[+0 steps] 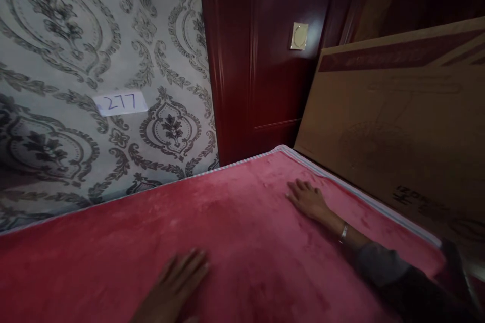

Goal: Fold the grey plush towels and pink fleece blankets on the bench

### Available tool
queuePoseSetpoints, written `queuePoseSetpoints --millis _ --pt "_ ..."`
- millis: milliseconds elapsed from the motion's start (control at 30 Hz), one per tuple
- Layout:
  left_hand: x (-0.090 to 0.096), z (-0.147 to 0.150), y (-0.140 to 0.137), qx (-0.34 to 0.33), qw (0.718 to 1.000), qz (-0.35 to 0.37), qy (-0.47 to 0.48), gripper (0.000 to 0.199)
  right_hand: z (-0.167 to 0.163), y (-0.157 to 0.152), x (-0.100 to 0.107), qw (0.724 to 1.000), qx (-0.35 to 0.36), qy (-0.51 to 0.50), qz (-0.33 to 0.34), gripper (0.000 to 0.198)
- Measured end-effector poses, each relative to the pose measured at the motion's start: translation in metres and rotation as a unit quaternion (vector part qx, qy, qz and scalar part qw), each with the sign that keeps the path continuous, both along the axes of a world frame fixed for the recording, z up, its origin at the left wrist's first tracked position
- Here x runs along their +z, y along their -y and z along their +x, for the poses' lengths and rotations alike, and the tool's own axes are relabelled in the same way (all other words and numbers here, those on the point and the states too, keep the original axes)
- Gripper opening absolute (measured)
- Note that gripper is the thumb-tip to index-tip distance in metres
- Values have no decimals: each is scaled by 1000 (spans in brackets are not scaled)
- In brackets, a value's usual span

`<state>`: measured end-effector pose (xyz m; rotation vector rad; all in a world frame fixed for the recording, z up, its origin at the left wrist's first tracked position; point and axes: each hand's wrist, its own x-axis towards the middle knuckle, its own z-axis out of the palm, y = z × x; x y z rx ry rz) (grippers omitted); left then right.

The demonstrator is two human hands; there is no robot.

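Note:
A red plush bed cover [227,212] is spread over a flat bed-like surface, with a pale striped border along its far and right edges. My left hand [176,282] lies over the near middle of the cover, fingers stretched out and slightly blurred. Farther off, toward the far right corner, my right hand [306,199] rests flat on the plush with its fingers spread. A silver bracelet [343,232] circles that wrist, below a dark sleeve. Neither hand holds anything. Faint creases and brushed patches mark the cover around both hands.
Grey damask wallpaper [170,126] runs along the left and far side, bearing a paper label [121,103] marked 277. A dark red wooden panel [278,86] with a square gold plate [299,36] stands behind the corner. A large cardboard box [397,111] leans along the right edge.

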<state>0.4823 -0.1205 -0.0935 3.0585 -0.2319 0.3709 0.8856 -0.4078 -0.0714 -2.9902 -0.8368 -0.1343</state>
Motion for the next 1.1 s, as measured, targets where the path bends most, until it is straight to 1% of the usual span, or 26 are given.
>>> queuePoseSetpoints --millis 33,100,167,200,233,300,400,467,533,600,733,800,900,967,1033,1100 --pt "11 28 16 -31 999 -24 -37 78 -3 -1 -5 1000 -4 -7 -6 62" --pt "30 82 43 -71 989 -70 -109 71 -2 -7 -13 1000 -22 -12 -15 64" --pt "42 132 60 -97 979 -91 -152 70 8 -17 -14 999 -33 -7 -15 63" --pt "45 154 63 -99 978 -94 -160 70 16 -23 -13 999 -36 -6 -14 63" --pt "45 174 62 -97 978 -91 -163 70 25 -31 -11 999 -38 -5 -12 63" --pt "43 208 50 -66 984 -74 -145 66 44 -47 -6 999 -37 -5 -6 62" --pt "35 247 21 19 995 -47 -90 60 73 -74 0 1000 -23 -13 3 61" --pt "33 267 2 75 994 -32 -68 60 92 -90 3 999 -18 -25 8 60" --pt "33 282 -11 118 991 -22 -64 62 108 -103 4 999 -22 -38 13 60" --pt "34 294 -19 156 985 -19 -65 62 120 -112 3 999 -26 -44 19 60" --pt "34 307 -24 236 970 -29 -46 60 132 -119 -1 998 -24 -41 37 59" --pt "32 308 -24 249 967 -31 -31 59 135 -118 0 998 -14 -25 56 58" --pt "31 307 -28 232 972 -35 9 54 130 -111 11 996 18 -3 82 52" --pt "33 304 -30 205 977 -42 49 44 115 -102 21 994 59 4 94 46" --pt "37 301 -28 159 982 -61 81 30 86 -89 30 985 126 4 115 37" --pt "42 298 -19 88 988 -86 95 23 47 -73 32 968 208 -17 136 28"
